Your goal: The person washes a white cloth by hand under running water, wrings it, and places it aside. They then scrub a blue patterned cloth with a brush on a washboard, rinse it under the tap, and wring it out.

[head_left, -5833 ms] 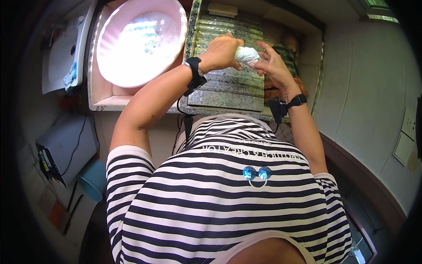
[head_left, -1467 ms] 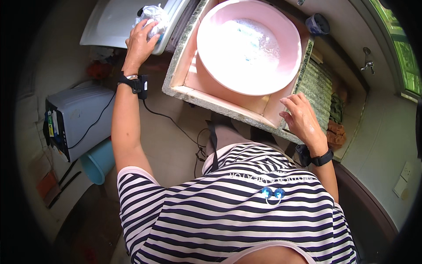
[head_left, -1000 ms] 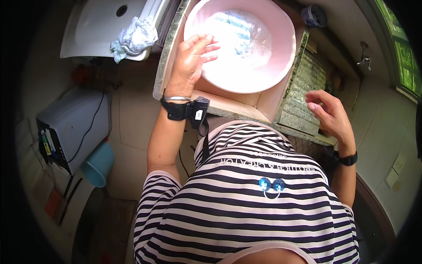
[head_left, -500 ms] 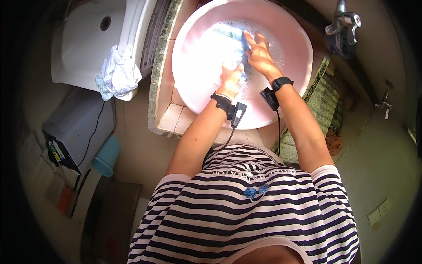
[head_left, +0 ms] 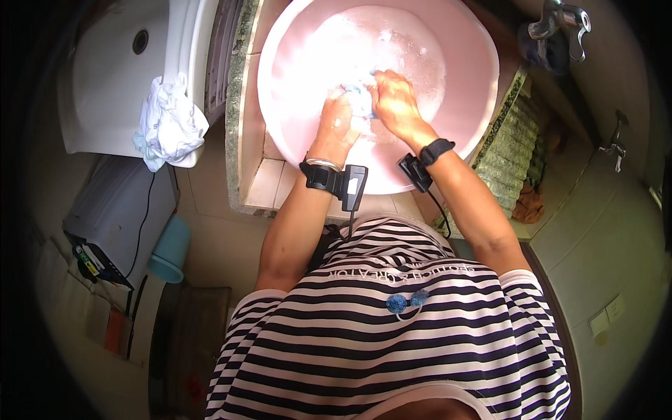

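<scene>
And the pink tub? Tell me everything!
The pink tub is wide, round and smooth, like plastic, with bright glare on its left. It sits open-side up in a tiled sink, holding bubbly water. Inside it, the left hand and right hand hold a pale cloth; whether they touch the tub is unclear.

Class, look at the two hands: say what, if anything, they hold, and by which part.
A bluish cloth, bunched between the left hand and right hand in the basin. Which part each grips cannot be told through the glare.
</scene>
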Action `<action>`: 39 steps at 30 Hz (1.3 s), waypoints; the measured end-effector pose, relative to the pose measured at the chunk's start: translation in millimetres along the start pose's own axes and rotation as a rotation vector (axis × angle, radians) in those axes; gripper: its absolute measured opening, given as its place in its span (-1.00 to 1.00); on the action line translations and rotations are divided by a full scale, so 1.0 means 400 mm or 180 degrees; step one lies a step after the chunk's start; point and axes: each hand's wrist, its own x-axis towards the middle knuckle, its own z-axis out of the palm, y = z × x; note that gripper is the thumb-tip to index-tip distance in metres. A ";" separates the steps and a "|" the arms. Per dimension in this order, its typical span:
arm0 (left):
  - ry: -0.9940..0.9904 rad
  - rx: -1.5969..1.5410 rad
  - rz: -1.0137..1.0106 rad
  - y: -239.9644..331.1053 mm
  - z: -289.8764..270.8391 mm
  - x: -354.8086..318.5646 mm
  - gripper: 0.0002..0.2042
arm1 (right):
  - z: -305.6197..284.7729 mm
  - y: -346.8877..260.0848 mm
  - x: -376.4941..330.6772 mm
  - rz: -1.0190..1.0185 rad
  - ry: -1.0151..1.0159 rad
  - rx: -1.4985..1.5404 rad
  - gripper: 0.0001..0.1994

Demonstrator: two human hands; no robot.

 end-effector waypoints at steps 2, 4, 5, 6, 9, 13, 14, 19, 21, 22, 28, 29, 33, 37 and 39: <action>0.0038 -0.0209 0.0016 -0.024 0.006 -0.015 -0.73 | -0.001 0.089 0.043 0.0431 0.0263 -0.0373 -0.71; 0.0006 -0.0309 -0.0212 -0.032 -0.008 -0.012 -0.66 | 0.013 0.193 0.058 0.0696 0.0546 -0.0397 -0.75; -0.0034 -0.0313 -0.0457 -0.029 -0.025 -0.008 -0.63 | 0.019 0.222 0.055 0.0643 0.0810 -0.0319 -0.76; -0.0077 -0.0319 -0.0709 -0.020 -0.021 -0.013 -0.59 | 0.035 0.216 0.055 0.0958 0.0526 -0.0106 -0.76; 0.0329 -0.0335 -0.1110 -0.003 0.029 -0.014 -0.59 | 0.070 0.224 0.044 0.1306 -0.0847 0.1487 -0.74; 0.0365 -0.1324 -0.0803 -0.110 -0.059 0.112 -0.66 | -0.026 -0.107 -0.040 0.1049 -0.0835 0.1797 -0.77; -0.0056 -0.1323 -0.0701 -0.105 -0.090 0.091 -0.70 | -0.012 -0.124 -0.067 0.0482 -0.0478 0.1440 -0.78; -0.0249 -0.0471 -0.0426 -0.072 -0.045 0.049 -0.70 | 0.026 -0.018 -0.048 0.0218 0.0056 0.0336 -0.82; -0.0597 0.1029 0.0080 -0.068 -0.044 0.001 -0.58 | 0.011 0.060 0.001 0.0922 0.0046 0.0434 -0.81; -0.0371 0.0650 -0.0294 -0.050 0.010 -0.018 -0.56 | -0.002 0.079 0.010 0.1208 0.0065 0.0103 -0.80; 0.0240 0.0070 -0.1358 -0.032 0.007 0.012 -0.44 | 0.079 0.267 -0.026 0.1580 0.0075 0.0496 -0.67; 0.0210 -0.0069 -0.1334 -0.037 0.011 0.015 -0.46 | 0.104 0.258 -0.026 0.1446 -0.0172 0.0501 -0.66; 0.0434 -0.0853 -0.0961 -0.104 -0.031 0.084 -0.54 | 0.031 -0.020 -0.039 0.0821 -0.0304 0.1842 -0.66; 0.0192 -0.0659 -0.0381 -0.082 -0.077 0.064 -0.70 | -0.045 -0.134 -0.066 0.0232 -0.0271 0.0680 -0.67; -0.0004 -0.0509 -0.0339 -0.048 -0.028 0.031 -0.72 | -0.011 -0.058 -0.041 0.0449 -0.0140 0.0126 -0.68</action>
